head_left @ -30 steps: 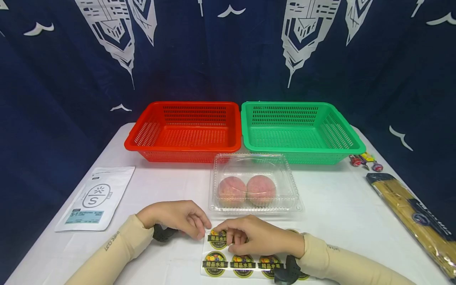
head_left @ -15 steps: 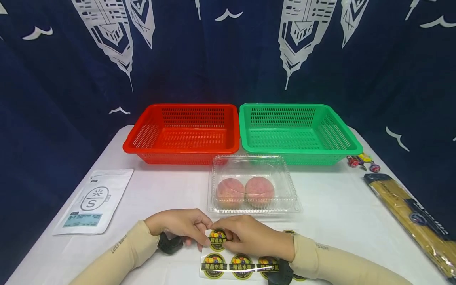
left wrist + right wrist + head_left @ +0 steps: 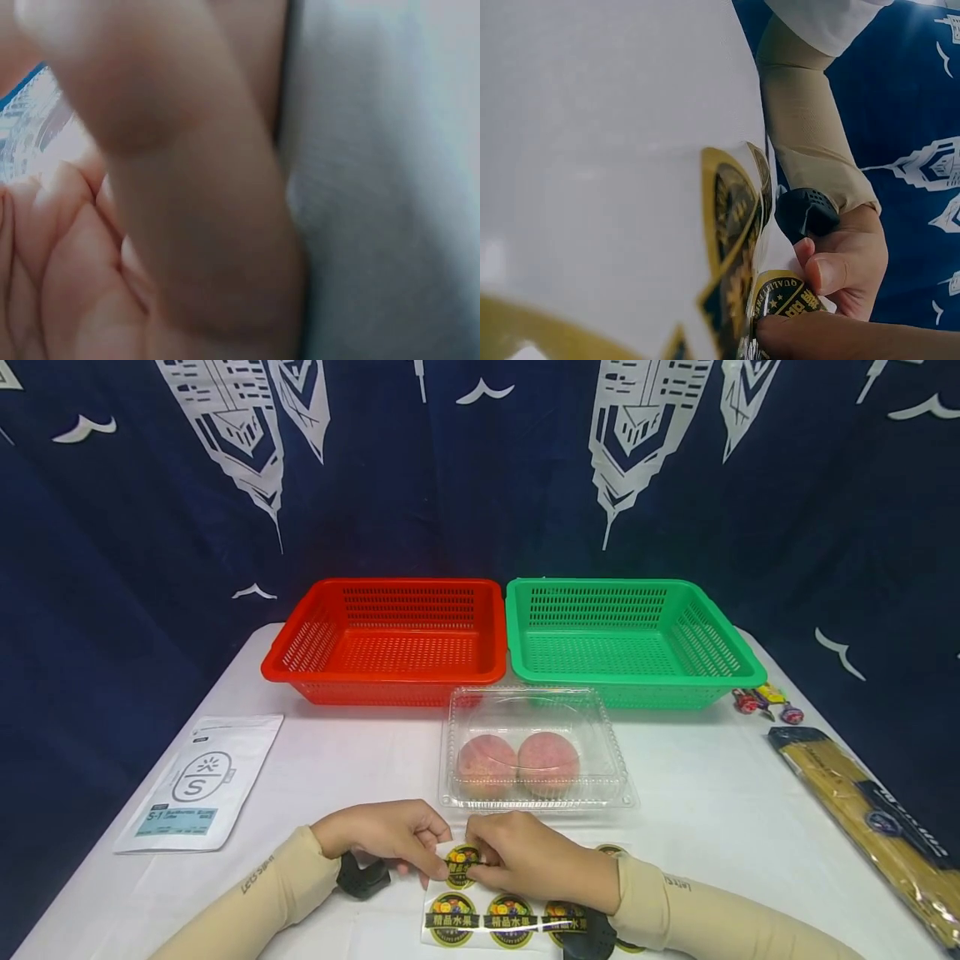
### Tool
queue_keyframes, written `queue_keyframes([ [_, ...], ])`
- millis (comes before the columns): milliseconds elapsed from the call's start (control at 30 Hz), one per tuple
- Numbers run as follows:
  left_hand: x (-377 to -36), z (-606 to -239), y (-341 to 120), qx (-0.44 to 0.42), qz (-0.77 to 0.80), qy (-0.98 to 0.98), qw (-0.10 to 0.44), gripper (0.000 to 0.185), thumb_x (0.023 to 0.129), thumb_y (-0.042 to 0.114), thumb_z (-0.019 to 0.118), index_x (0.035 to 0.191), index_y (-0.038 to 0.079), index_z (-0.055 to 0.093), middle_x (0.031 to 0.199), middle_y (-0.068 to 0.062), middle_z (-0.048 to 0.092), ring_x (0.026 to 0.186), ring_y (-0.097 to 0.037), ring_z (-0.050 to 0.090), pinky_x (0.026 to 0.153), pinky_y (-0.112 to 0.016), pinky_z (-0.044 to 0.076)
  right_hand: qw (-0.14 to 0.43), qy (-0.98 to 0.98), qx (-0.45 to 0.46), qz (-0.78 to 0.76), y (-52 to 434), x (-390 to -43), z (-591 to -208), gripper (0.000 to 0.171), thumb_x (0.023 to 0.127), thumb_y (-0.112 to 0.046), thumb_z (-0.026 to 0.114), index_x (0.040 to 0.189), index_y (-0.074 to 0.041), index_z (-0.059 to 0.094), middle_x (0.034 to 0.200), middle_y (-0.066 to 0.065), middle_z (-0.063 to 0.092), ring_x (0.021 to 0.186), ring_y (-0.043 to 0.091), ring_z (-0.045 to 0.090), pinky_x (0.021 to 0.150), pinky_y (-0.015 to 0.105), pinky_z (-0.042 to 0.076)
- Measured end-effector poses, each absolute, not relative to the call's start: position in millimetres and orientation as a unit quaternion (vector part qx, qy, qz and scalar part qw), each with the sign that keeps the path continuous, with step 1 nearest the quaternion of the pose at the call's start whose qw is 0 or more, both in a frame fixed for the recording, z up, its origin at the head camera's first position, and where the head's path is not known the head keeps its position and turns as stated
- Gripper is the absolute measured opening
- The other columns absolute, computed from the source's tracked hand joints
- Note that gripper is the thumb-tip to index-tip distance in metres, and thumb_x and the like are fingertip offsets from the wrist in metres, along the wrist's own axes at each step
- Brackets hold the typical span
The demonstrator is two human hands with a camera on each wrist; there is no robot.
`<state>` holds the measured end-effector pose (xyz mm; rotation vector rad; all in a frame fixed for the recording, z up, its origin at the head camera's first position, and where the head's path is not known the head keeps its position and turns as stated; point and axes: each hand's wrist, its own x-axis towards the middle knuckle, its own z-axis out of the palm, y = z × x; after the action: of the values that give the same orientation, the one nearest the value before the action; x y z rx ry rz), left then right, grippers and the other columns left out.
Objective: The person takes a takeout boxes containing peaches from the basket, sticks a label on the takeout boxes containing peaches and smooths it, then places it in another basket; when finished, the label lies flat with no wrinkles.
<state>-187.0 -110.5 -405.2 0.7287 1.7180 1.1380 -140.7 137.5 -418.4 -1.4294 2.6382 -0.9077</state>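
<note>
A sheet of round black-and-gold fruit stickers (image 3: 480,935) lies on the table in front of the person. At its upper left corner the left hand (image 3: 393,835) pinches the edge between thumb and fingers. The right hand (image 3: 536,860) bends over the sheet, its thumb and forefinger pinching at the right side of the top-left sticker (image 3: 459,864). In the right wrist view this sticker (image 3: 784,292) shows between both hands, the left thumb (image 3: 829,274) close to it, and the sheet bends upward. The left wrist view is mostly filled by blurred fingers (image 3: 195,187).
Behind the hands stands a clear plastic box (image 3: 600,735) with two peaches (image 3: 549,764). Farther back are a red basket (image 3: 386,675) and a green basket (image 3: 637,679). A white pouch (image 3: 198,785) lies left; lollipops (image 3: 791,715) and a long noodle-like packet (image 3: 862,827) lie right.
The left hand has moved right and taken hold of the sheet's corner. The right hand's thumb and forefinger have shifted slightly right across the top-left sticker.
</note>
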Motion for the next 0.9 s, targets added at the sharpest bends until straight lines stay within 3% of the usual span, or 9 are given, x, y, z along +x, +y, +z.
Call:
queue_keyframes([
  [167,-191,-407,-113,0.297,0.466,0.687,0.472,0.013,0.095,-0.004,0.074,0.090,0.007,0.069,0.067,0.008,0.070,0.057,0.003,0.057,0.051,-0.011,0.043,0.002,0.842,-0.462,-0.279,139,-139,-413,0.029,0.095,-0.009,0.082,0.085,-0.015,0.056,0.072,-0.013,0.046,0.065,-0.009,0.037,0.057,0.009,0.037],
  [333,-192,-408,-114,0.289,0.463,0.696,0.467,0.019,0.094,-0.006,0.075,0.087,0.010,0.065,0.067,0.007,0.071,0.061,0.000,0.064,0.051,-0.012,0.046,0.036,0.843,-0.449,-0.295,145,-138,-400,0.029,0.097,-0.008,0.080,0.085,-0.016,0.055,0.071,-0.015,0.048,0.063,-0.009,0.038,0.057,0.011,0.038],
  [433,-191,-406,-116,0.269,0.466,0.714,0.448,0.010,0.094,-0.004,0.076,0.101,0.001,0.071,0.069,0.005,0.072,0.062,-0.002,0.067,0.051,-0.013,0.048,0.051,0.838,-0.441,-0.317,148,-137,-391,0.026,0.098,-0.009,0.080,0.088,-0.015,0.057,0.069,-0.015,0.053,0.063,-0.010,0.042,0.058,0.012,0.043],
  [533,-191,-403,-119,0.246,0.469,0.734,0.426,0.020,0.095,-0.001,0.077,0.113,-0.005,0.071,0.072,0.001,0.074,0.063,-0.004,0.068,0.052,-0.014,0.049,0.059,0.830,-0.441,-0.336,152,-138,-383,0.022,0.097,-0.007,0.080,0.091,-0.014,0.060,0.071,-0.013,0.059,0.066,-0.010,0.046,0.060,0.014,0.048],
  [733,-197,-395,-128,0.245,0.444,0.782,0.363,0.025,0.097,0.011,0.079,0.118,-0.001,0.071,0.071,-0.001,0.071,0.062,-0.007,0.066,0.054,-0.018,0.050,0.078,0.822,-0.439,-0.354,161,-142,-370,0.015,0.097,-0.002,0.077,0.097,-0.012,0.066,0.079,-0.012,0.064,0.072,-0.007,0.054,0.064,0.018,0.054],
  [900,-205,-394,-131,0.243,0.450,0.798,0.318,0.039,0.102,0.011,0.070,0.136,-0.006,0.061,0.082,-0.003,0.070,0.068,-0.010,0.067,0.059,-0.020,0.052,0.098,0.817,-0.429,-0.373,168,-146,-365,0.011,0.099,-0.004,0.074,0.097,-0.013,0.068,0.080,-0.015,0.061,0.073,-0.005,0.056,0.065,0.020,0.056],
])
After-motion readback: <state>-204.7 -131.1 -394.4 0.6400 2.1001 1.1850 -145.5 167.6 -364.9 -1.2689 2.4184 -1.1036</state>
